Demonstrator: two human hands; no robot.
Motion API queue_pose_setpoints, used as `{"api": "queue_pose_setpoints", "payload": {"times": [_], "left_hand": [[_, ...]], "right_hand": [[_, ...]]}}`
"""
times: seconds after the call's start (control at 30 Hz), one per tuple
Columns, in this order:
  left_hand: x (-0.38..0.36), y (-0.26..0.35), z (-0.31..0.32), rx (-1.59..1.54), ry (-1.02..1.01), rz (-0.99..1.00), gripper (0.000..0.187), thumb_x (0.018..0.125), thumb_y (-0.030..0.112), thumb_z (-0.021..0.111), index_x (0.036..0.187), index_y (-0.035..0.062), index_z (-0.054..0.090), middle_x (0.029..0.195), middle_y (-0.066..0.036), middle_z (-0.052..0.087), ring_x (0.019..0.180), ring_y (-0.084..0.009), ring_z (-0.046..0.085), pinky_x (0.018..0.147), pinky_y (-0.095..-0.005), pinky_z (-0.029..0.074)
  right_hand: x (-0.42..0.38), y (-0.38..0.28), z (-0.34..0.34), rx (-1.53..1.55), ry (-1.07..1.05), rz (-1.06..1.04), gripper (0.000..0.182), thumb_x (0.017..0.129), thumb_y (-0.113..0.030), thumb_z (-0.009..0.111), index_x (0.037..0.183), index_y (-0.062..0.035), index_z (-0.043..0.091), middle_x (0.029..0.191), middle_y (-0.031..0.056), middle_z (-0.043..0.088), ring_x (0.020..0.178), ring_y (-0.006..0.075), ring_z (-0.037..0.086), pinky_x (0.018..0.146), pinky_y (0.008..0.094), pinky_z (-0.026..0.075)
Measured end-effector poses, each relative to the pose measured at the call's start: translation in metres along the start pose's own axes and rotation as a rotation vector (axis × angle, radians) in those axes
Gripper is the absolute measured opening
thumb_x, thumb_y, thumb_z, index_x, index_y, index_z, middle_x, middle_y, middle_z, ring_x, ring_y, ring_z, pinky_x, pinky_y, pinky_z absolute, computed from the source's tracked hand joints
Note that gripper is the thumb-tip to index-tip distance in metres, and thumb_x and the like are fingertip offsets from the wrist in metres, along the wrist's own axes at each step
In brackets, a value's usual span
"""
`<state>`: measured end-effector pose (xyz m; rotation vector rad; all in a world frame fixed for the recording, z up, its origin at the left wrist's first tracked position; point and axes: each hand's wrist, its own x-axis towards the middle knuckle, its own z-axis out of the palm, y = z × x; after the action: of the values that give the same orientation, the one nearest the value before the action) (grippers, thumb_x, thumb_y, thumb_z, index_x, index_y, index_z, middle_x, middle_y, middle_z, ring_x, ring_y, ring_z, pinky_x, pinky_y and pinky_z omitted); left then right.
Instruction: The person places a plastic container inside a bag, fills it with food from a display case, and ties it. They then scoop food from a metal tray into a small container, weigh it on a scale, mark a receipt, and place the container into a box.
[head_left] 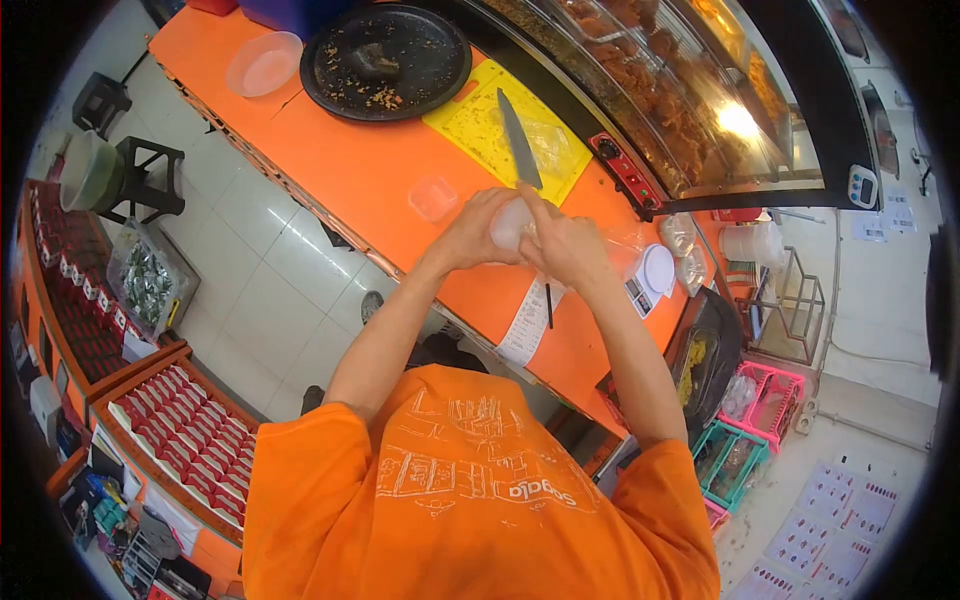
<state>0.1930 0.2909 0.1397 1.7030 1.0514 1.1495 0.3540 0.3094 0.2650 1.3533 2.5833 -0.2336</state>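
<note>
Over the orange table (380,190), my left hand (470,232) curls round a small translucent white plastic tub (511,222). My right hand (572,248) grips the tub's other side, its fingers at the rim; what is inside cannot be made out. Just left of my hands lies a small clear plastic container (432,198). Beyond them a large knife (518,142) rests on a yellow cutting board (470,115), with a clear plastic bag (548,148) beside the blade. Below my right hand are a printed paper slip (524,328) and a dark pen (549,306).
A black round pan (385,95) with crumbs and a clear bowl (264,64) stand at the far left. The heated glass cabinet (690,170) of fried food borders the table. A white scale (650,282) sits right, near a black tray (700,350) and baskets (730,462).
</note>
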Motion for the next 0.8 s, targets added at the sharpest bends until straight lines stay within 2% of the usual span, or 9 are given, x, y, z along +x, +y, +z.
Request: {"api": "queue_pose_setpoints", "payload": {"times": [0.07,0.17,0.23,0.27,0.33,0.47,0.53,0.63,0.8], "left_hand": [[0.0,-0.003,0.001,0.01,0.01,0.017,0.094,0.057,0.026,0.088,0.137,0.0053,0.043,0.133,-0.016,0.05,0.125,-0.0352,0.045,0.106,-0.0445,0.036],[0.002,-0.01,0.003,0.02,0.0,0.032,0.092,0.055,0.027,0.089,0.134,0.0058,0.045,0.131,-0.015,0.051,0.124,-0.0346,0.046,0.106,-0.0441,0.036],[0.004,-0.008,0.002,0.018,-0.016,0.029,0.092,0.054,0.028,0.09,0.132,0.0062,0.046,0.13,-0.014,0.051,0.123,-0.0343,0.046,0.105,-0.0439,0.036],[0.004,-0.008,0.001,-0.011,-0.01,0.042,0.092,0.053,0.028,0.091,0.131,0.0066,0.047,0.128,-0.014,0.052,0.123,-0.0341,0.047,0.105,-0.0436,0.037],[0.002,-0.009,0.001,-0.046,0.001,0.05,0.092,0.052,0.027,0.091,0.13,0.0071,0.048,0.127,-0.014,0.052,0.122,-0.0339,0.047,0.105,-0.0432,0.037],[0.0,-0.012,0.004,-0.087,0.028,0.04,0.092,0.051,0.03,0.091,0.13,0.008,0.048,0.127,-0.013,0.053,0.122,-0.0344,0.046,0.105,-0.0444,0.036],[-0.002,-0.01,0.005,-0.103,0.043,0.029,0.092,0.05,0.032,0.09,0.129,0.0089,0.049,0.127,-0.014,0.054,0.122,-0.0357,0.046,0.104,-0.0455,0.037],[-0.001,-0.009,0.003,-0.097,0.013,0.021,0.094,0.051,0.038,0.09,0.13,0.007,0.05,0.129,-0.014,0.053,0.122,-0.0364,0.046,0.105,-0.0462,0.036],[-0.001,-0.01,0.002,-0.069,-0.002,0.021,0.1,0.052,0.044,0.09,0.133,0.0052,0.048,0.134,-0.015,0.051,0.125,-0.0362,0.045,0.106,-0.0465,0.034]], "right_hand": [[0.001,0.002,-0.002,0.056,0.005,0.005,0.084,0.074,-0.044,0.071,0.143,-0.0121,0.034,0.107,0.0234,0.063,0.077,0.0374,0.068,0.066,0.049,0.056],[0.001,-0.006,-0.01,0.063,-0.042,-0.012,0.089,0.072,-0.048,0.073,0.143,-0.009,0.036,0.115,0.0215,0.063,0.087,0.0382,0.067,0.073,0.0474,0.055],[0.007,-0.01,-0.007,0.083,-0.047,0.102,0.091,0.066,-0.052,0.076,0.136,-0.0039,0.044,0.115,0.0215,0.063,0.096,0.0381,0.066,0.08,0.0471,0.054],[0.01,-0.008,-0.003,0.081,-0.049,0.103,0.091,0.066,-0.052,0.076,0.136,-0.0039,0.044,0.115,0.0215,0.063,0.096,0.0381,0.066,0.08,0.0471,0.054],[0.015,-0.006,0.004,0.09,-0.043,0.099,0.092,0.065,-0.053,0.076,0.131,0.003,0.047,0.107,0.0232,0.063,0.087,0.0372,0.068,0.074,0.0444,0.056],[0.014,-0.004,-0.002,0.1,-0.069,0.107,0.084,0.065,-0.052,0.075,0.126,0.0022,0.053,0.109,0.0237,0.063,0.092,0.0377,0.067,0.078,0.0443,0.055],[0.011,0.005,-0.004,0.277,-0.008,0.036,0.081,0.065,-0.052,0.075,0.123,0.0013,0.057,0.113,0.0234,0.063,0.099,0.0382,0.065,0.085,0.0438,0.052],[0.009,0.01,-0.009,0.336,0.003,0.016,0.076,0.068,-0.047,0.077,0.121,0.0054,0.059,0.114,0.026,0.064,0.107,0.0383,0.062,0.093,0.0432,0.049],[0.01,0.018,-0.017,0.423,-0.076,-0.019,0.08,0.073,-0.049,0.076,0.126,0.0065,0.055,0.118,0.0268,0.062,0.111,0.039,0.061,0.096,0.0435,0.047]]}}
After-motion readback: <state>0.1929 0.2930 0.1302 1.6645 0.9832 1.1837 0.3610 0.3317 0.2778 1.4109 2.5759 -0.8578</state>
